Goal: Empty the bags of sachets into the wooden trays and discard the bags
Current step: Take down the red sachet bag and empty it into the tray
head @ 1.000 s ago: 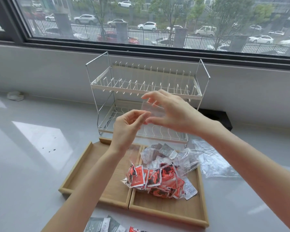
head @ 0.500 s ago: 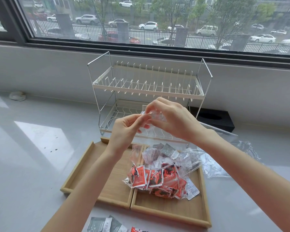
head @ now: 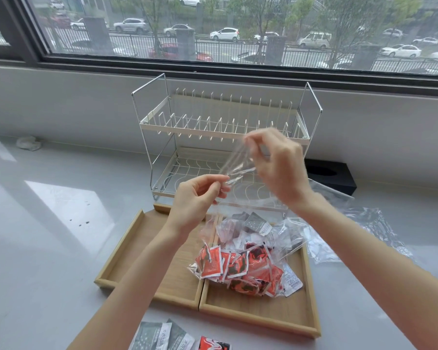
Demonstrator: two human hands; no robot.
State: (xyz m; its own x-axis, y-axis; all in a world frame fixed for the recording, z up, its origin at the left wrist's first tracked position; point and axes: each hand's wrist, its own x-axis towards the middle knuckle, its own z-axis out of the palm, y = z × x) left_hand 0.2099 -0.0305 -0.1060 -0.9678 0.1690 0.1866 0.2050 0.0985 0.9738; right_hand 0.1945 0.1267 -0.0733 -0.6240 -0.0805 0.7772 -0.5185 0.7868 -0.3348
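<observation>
Both hands hold the top of a clear plastic bag (head: 235, 162) above two wooden trays. My left hand (head: 197, 198) pinches one edge low down, while my right hand (head: 276, 162) pinches the other edge higher and further right. The bag hangs down with its lower part resting in the right tray (head: 258, 317), full of red and grey sachets (head: 240, 266). The left tray (head: 142, 238) shows bare wood, partly hidden by my left forearm.
A white two-tier wire dish rack (head: 225, 127) stands just behind the trays. Crumpled clear bags (head: 359, 223) lie to the right of the trays. A black box (head: 331, 175) sits by the wall. More sachets (head: 162, 337) lie at the near edge.
My hands have drawn apart, the right rising and the left dropping, stretching the bag's top edges away from each other.
</observation>
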